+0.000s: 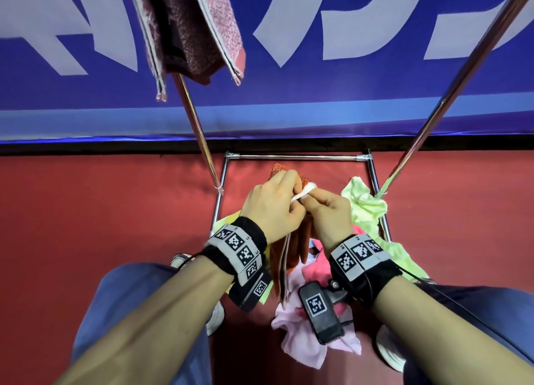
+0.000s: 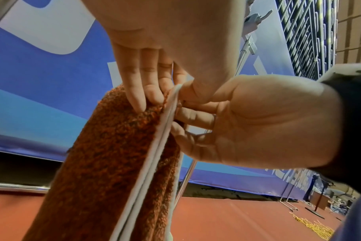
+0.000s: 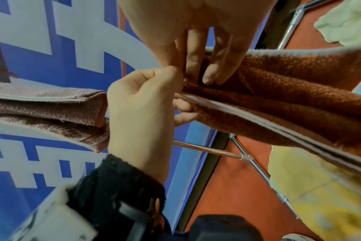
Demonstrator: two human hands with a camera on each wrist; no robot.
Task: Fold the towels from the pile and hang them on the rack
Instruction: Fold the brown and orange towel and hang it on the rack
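A rust-orange towel (image 1: pixel 292 250) with a white hem hangs doubled between my hands, above the pile. My left hand (image 1: pixel 274 202) pinches its top edge, with the fingers curled over the cloth (image 2: pixel 105 163). My right hand (image 1: pixel 326 214) pinches the white hem right beside it, so the two hands touch. In the right wrist view the towel (image 3: pixel 278 101) runs off to the right from both grips. A folded pink towel (image 1: pixel 190 29) hangs over the rack's top bar at upper left. The chrome rack (image 1: pixel 294 157) stands in front of me.
The pile lies on the red floor inside the rack's base: a light green towel (image 1: pixel 364 202) at the right, pale pink ones (image 1: pixel 306 335) near my feet, a yellow one (image 3: pixel 319 195) beside them. Slanted rack poles (image 1: pixel 199 130) rise on both sides. A blue banner (image 1: pixel 375 95) stands behind.
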